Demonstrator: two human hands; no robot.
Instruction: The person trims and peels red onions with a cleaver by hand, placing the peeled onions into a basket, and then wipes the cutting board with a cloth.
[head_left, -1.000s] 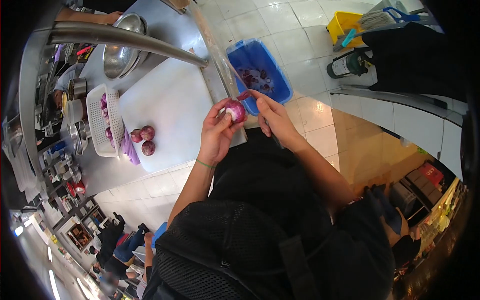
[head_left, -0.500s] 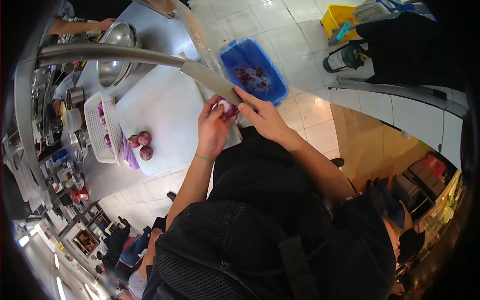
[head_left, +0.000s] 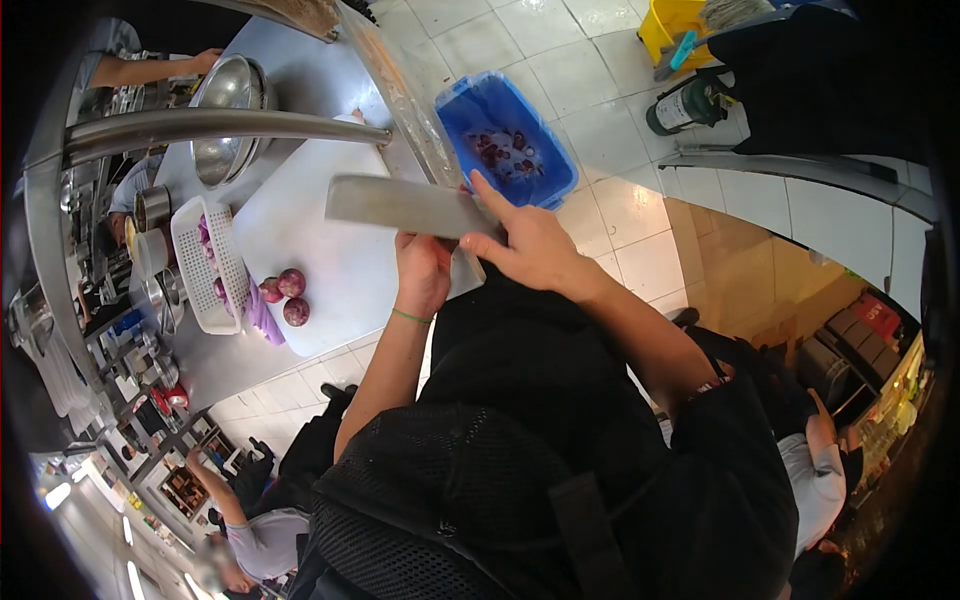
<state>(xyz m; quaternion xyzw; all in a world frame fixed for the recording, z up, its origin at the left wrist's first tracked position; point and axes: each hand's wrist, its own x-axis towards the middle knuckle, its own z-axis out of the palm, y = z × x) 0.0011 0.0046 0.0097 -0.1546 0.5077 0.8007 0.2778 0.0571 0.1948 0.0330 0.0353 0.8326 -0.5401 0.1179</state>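
A broad-bladed cleaver (head_left: 400,204) is gripped in my right hand (head_left: 535,245), its blade pointing left over the corner of the white cutting board (head_left: 330,240). Under the blade is my left hand (head_left: 424,275), fingers curled; the blade hides most of what it holds, the red onion seen there in the earlier views. Three unpeeled red onions (head_left: 292,283) sit at the board's lower left. Beside them stands a white perforated basket (head_left: 205,275) with purple onion pieces and a purple cloth (head_left: 263,318). A blue bin (head_left: 560,150) with onion skins is beyond my hands.
Metal bowls (head_left: 225,120) stand at the upper left, near another person's hand (head_left: 207,61). A metal rail (head_left: 240,124) crosses above the board. A yellow bucket (head_left: 660,32) and a green cylinder (head_left: 690,106) are at the upper right. People stand at lower left and lower right.
My right hand has brought the cleaver up and turned its blade leftward over my left hand, covering the onion. People in the lower background have moved.
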